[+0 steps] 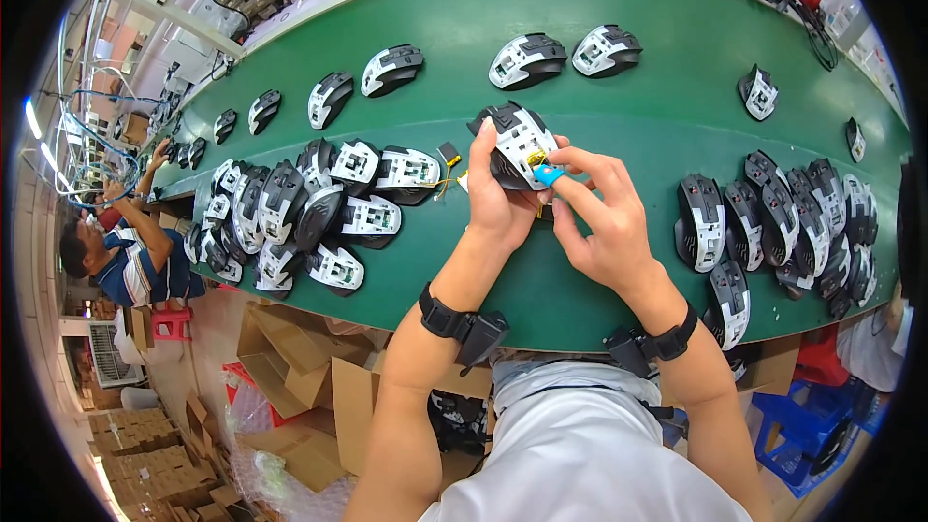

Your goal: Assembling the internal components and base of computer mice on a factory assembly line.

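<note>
My left hand [498,195] is closed round a white and black computer mouse [522,140], holding it tilted above the green bench. A cutout in its white shell shows the inside, with yellow tape or wire [536,159] at the edge. My right hand [604,213] grips the mouse's right end, its fingers bent over that cutout. A small blue piece [547,175] lies at the index fingertip; whether it is worn or held is unclear. Behind my left hand, a small dark block with yellow leads [449,155] lies beside a heap of similar mice [280,203].
Another heap of mice [768,213] covers the bench's right part. Single mice, such as one [527,60] at the far side, stand in a spaced row on the green bench [454,34]. Open cardboard boxes [300,348] stand below left. A co-worker [135,251] sits at far left.
</note>
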The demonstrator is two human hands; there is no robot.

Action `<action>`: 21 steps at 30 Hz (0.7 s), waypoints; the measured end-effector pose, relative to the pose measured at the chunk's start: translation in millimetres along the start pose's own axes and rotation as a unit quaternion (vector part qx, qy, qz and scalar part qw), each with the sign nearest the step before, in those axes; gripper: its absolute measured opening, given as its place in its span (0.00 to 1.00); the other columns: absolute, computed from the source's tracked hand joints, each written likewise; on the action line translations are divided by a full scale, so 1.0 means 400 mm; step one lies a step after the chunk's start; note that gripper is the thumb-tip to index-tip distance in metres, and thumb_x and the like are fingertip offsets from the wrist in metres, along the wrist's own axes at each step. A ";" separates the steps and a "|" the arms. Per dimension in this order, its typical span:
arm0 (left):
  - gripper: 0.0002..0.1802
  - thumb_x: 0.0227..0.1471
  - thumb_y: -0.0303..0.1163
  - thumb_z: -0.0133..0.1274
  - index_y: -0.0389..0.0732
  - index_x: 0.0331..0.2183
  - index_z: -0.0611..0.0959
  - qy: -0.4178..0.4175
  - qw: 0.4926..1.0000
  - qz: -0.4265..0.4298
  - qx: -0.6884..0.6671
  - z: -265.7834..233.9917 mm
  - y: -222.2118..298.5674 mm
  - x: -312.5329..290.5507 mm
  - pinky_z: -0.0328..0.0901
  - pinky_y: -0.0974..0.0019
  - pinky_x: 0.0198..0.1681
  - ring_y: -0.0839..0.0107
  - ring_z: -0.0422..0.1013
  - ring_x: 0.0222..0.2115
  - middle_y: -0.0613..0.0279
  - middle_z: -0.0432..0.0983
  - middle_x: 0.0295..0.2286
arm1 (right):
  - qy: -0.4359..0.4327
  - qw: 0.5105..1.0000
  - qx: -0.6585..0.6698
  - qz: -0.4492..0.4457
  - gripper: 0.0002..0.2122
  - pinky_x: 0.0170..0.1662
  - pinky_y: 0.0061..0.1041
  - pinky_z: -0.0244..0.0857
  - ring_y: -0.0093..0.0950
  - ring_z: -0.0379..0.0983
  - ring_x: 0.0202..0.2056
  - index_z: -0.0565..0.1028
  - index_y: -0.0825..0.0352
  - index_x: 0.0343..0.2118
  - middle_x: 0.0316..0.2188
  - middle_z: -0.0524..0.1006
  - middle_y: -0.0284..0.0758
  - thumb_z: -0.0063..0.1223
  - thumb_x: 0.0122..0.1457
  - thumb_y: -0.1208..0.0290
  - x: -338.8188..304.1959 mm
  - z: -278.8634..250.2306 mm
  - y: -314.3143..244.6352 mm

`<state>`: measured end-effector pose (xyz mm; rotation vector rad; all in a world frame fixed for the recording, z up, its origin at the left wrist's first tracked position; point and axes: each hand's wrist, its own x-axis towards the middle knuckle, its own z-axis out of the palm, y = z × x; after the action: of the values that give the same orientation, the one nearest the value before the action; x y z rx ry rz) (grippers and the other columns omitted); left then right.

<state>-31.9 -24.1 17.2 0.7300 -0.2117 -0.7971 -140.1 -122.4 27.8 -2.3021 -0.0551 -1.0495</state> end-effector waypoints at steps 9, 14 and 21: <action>0.32 0.62 0.55 0.33 0.35 0.47 0.71 -0.045 0.956 0.089 0.276 0.003 -0.040 -0.014 0.68 0.66 0.38 0.71 0.72 0.38 0.55 0.74 0.42 | 0.030 0.964 0.176 0.199 0.28 0.47 0.28 0.65 0.33 0.70 0.47 0.64 0.72 0.54 0.48 0.71 0.43 0.60 0.49 0.72 0.000 -0.031 0.033; 0.34 0.63 0.54 0.30 0.31 0.47 0.73 -0.118 0.871 0.128 0.460 0.003 -0.026 -0.043 0.64 0.67 0.43 0.71 0.70 0.38 0.55 0.72 0.42 | -0.063 0.911 0.280 0.297 0.36 0.52 0.26 0.61 0.26 0.67 0.48 0.57 0.75 0.58 0.47 0.71 0.41 0.64 0.49 0.67 -0.001 -0.055 0.032; 0.31 0.60 0.49 0.36 0.29 0.43 0.77 -0.355 0.825 0.246 0.364 0.256 0.174 -0.239 0.67 0.63 0.41 0.56 0.74 0.35 0.47 0.78 0.36 | 0.087 0.945 0.033 0.315 0.34 0.36 0.23 0.67 0.24 0.72 0.32 0.67 0.75 0.49 0.35 0.75 0.38 0.64 0.47 0.52 0.099 -0.432 0.250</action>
<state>-102.6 24.2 148.1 0.9999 -1.3917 -0.4334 -202.0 -305.2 92.7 -1.9427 0.6622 -0.8787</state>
